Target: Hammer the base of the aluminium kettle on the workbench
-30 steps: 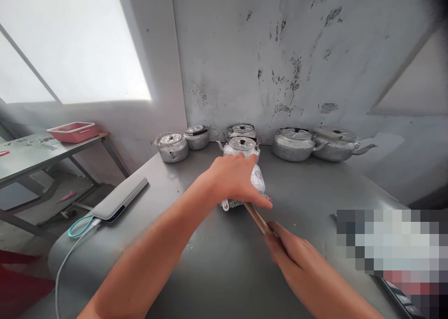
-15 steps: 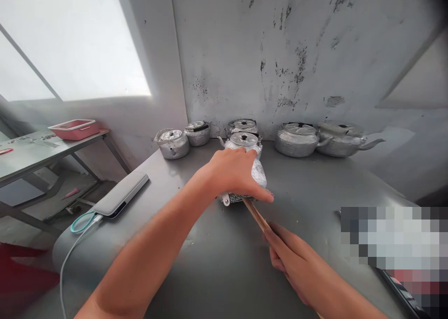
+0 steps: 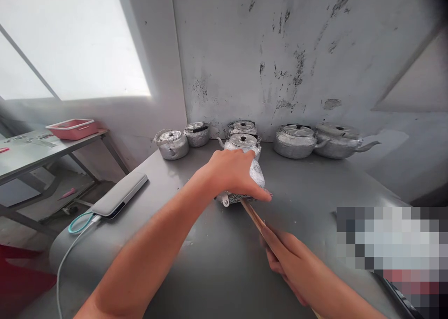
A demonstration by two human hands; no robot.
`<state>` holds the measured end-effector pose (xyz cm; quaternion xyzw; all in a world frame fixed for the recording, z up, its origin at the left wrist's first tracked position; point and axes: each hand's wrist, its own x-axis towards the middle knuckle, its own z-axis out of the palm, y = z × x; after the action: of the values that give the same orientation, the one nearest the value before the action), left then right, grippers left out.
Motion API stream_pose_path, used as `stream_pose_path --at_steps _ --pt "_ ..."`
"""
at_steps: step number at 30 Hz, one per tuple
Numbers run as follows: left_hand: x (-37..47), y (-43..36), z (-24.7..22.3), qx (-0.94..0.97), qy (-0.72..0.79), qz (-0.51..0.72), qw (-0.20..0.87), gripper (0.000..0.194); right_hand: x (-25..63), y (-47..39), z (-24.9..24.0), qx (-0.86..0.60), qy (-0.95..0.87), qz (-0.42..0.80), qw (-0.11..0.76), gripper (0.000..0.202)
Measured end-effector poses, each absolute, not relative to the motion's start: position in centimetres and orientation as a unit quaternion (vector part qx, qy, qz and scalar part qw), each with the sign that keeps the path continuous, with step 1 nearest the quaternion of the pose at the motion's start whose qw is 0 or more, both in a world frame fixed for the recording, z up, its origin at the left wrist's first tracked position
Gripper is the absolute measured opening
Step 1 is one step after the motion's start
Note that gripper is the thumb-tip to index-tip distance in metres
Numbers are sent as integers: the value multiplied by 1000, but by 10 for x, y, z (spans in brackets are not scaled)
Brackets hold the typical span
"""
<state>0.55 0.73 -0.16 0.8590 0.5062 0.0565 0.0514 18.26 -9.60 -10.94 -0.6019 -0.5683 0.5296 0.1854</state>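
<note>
My left hand (image 3: 234, 172) is curved over a silvery metal kettle (image 3: 257, 174) in the middle of the grey table, gripping it from above. The kettle seems tipped on its side, with a light lug (image 3: 225, 199) showing at its near edge; my hand hides most of the body. My right hand (image 3: 285, 251) is closed round a long wooden stick (image 3: 252, 215). The stick's far end reaches the near side of the kettle, under my left thumb; whether its tip goes inside cannot be made out.
Several metal kettles (image 3: 296, 144) stand along the wall behind, some with spouts sticking out. A grey power bank (image 3: 121, 195) with a white cable (image 3: 66, 258) lies at the left. A pink basket (image 3: 75, 130) rests on a side table. A pixelated patch covers the right corner.
Both hands keep their grip. My right hand and the wooden stick have shifted very slightly; the whole view has moved a little, and the kettle stays in place.
</note>
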Motion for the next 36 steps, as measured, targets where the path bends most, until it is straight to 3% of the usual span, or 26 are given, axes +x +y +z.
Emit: stream_pose_path --at_steps 11,36 --pt "6 7 -3 858 509 56 52 81 183 -95 -106 -596 -579 516 209 50" --pt "5 8 -3 858 507 63 54 79 185 -92 -95 -597 -629 471 163 45"
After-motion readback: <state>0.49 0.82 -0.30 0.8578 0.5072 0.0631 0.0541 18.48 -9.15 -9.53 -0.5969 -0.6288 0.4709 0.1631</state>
